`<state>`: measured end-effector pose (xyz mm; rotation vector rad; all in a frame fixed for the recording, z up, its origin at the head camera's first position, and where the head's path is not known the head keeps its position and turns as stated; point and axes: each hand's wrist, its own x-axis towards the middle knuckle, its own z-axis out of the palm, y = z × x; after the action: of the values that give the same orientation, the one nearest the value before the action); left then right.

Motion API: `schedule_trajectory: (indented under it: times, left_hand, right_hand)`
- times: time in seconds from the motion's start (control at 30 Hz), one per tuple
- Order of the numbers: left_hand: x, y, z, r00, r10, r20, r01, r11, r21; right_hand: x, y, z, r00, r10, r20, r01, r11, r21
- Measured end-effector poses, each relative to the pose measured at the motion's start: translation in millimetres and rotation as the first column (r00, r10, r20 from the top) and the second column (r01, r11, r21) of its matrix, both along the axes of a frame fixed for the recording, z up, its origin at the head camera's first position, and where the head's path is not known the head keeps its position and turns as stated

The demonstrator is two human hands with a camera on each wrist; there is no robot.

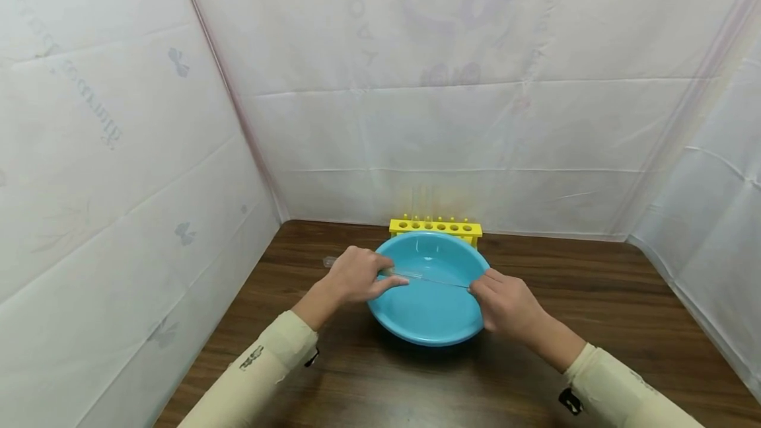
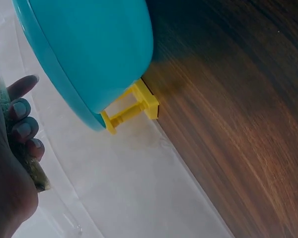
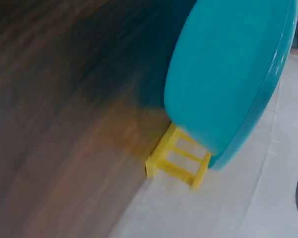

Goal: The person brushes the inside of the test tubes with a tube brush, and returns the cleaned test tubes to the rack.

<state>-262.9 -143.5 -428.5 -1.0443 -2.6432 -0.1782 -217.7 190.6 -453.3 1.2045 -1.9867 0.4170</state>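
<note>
Over the blue basin [image 1: 425,322], my left hand [image 1: 357,274] grips a clear test tube [image 1: 329,261] lying nearly level, its rounded end sticking out to the left. Pale bristles of a test tube brush [image 2: 42,181] show through the glass between the curled fingers in the left wrist view. From the tube's mouth the brush's thin wire handle [image 1: 442,282] runs right, across the basin. My right hand [image 1: 504,299] pinches the far end of that wire by the basin's right rim. Only a dark edge of the right hand shows in the right wrist view.
Behind the basin stands a yellow test tube rack [image 1: 436,225], with clear tubes [image 1: 422,200] upright in its left part. The basin sits on a dark wooden table [image 1: 571,276]. White sheeting [image 1: 475,131] hangs behind and on both sides.
</note>
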Motion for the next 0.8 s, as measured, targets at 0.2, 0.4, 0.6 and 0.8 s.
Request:
schedule_trajectory:
  times: [0.2, 0.4, 0.6, 0.8]
  left_hand:
    - [-3.1, 4, -4.8, 0.973, -0.073, -0.218, 0.092, 0.993, 0.079]
    - [-4.2, 9, -9.5, 0.919, -0.071, -0.387, 0.117, 0.989, 0.095]
    - [-3.2, 13, -10.9, 0.895, -0.081, -0.438, 0.137, 0.986, 0.099]
    - [-2.6, 13, -11.0, 0.907, -0.110, -0.406, 0.159, 0.983, 0.089]
  right_hand:
    - [10.4, -7, 1.1, 0.840, 0.028, 0.542, 0.142, 0.953, -0.268]
    - [14.5, -8, 19.3, 0.391, 0.144, 0.909, 0.273, 0.925, -0.263]
    - [12.2, -9, 31.3, -0.042, 0.340, 0.940, 0.300, 0.901, -0.313]
    - [15.4, -12, 24.6, 0.269, 0.146, 0.952, 0.283, 0.933, -0.223]
